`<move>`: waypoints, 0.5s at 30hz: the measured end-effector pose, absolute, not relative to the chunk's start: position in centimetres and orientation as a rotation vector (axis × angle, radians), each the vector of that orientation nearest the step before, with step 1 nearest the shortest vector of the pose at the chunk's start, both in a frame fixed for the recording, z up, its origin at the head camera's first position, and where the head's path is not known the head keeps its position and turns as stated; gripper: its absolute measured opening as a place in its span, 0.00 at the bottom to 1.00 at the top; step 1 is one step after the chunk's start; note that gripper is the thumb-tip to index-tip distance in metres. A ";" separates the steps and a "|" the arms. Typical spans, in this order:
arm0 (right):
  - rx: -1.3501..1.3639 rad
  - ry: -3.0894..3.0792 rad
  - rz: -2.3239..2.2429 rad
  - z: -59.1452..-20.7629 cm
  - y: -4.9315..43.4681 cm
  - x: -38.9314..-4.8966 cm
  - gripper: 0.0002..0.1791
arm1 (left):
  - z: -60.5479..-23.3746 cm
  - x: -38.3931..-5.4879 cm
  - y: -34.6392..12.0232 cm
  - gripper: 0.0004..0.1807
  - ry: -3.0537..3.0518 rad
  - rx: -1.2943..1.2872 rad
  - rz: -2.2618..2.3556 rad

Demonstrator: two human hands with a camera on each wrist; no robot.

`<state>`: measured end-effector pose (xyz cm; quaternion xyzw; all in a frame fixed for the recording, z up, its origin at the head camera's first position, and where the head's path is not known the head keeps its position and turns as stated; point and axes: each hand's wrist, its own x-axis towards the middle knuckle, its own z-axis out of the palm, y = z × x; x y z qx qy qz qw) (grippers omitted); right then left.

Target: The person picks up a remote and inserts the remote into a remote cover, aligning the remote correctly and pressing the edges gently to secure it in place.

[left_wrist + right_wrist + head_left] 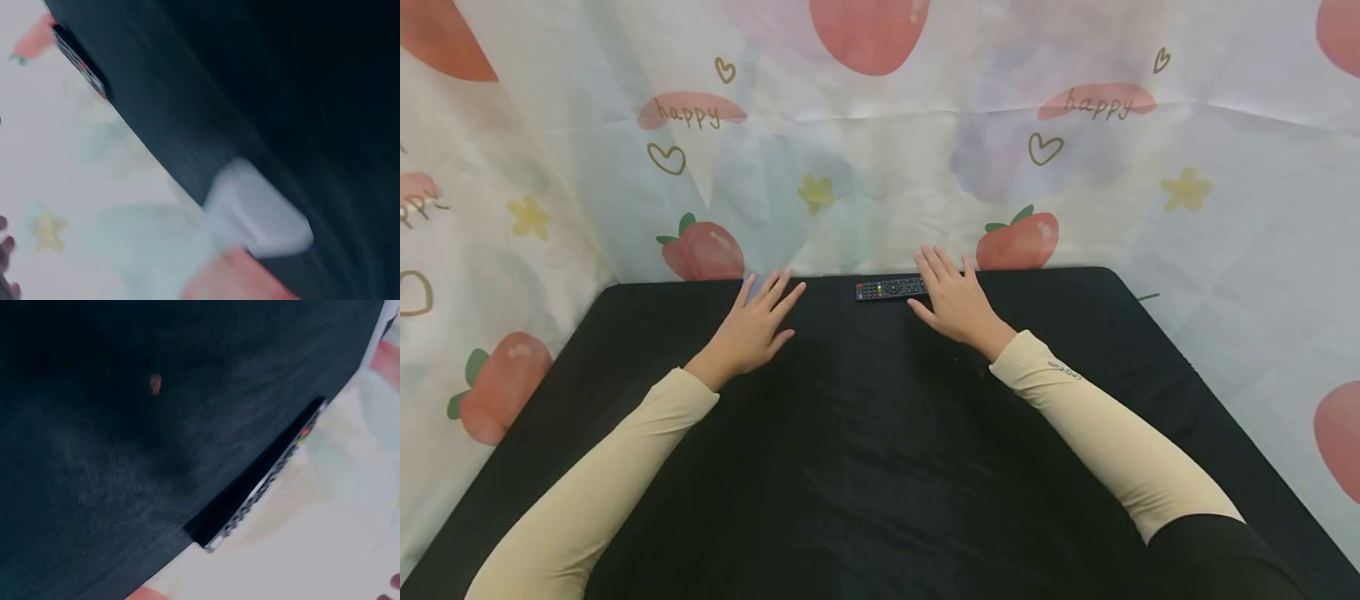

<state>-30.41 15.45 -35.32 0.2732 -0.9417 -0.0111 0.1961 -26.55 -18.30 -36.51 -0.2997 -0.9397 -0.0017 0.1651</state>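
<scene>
My left hand (747,331) is held over the far left part of the table, fingers spread and straight. Behind its fingertips, a pale lavender object (752,288) is partly hidden; in the left wrist view this smooth, blurred object (256,215) lies at the table's far edge, its kind not clear. A black remote control (889,289) with coloured buttons lies along that same edge, in the middle. My right hand (958,302), fingers extended, overlaps the remote's right end in the head view. Only fingertips (395,582) of it show in the right wrist view, apart from the remote (262,487).
A black cloth covers the table (865,450). Right behind its far edge hangs a pale curtain (895,167) printed with fruit, hearts and flowers, which also runs along the left and right sides. A small brown speck (155,384) lies on the cloth.
</scene>
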 end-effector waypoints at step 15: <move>0.836 -2.736 -0.192 -37.1 15.3 -35.9 0.35 | -38.6 -30.6 -25.8 0.38 -2.591 -0.957 0.247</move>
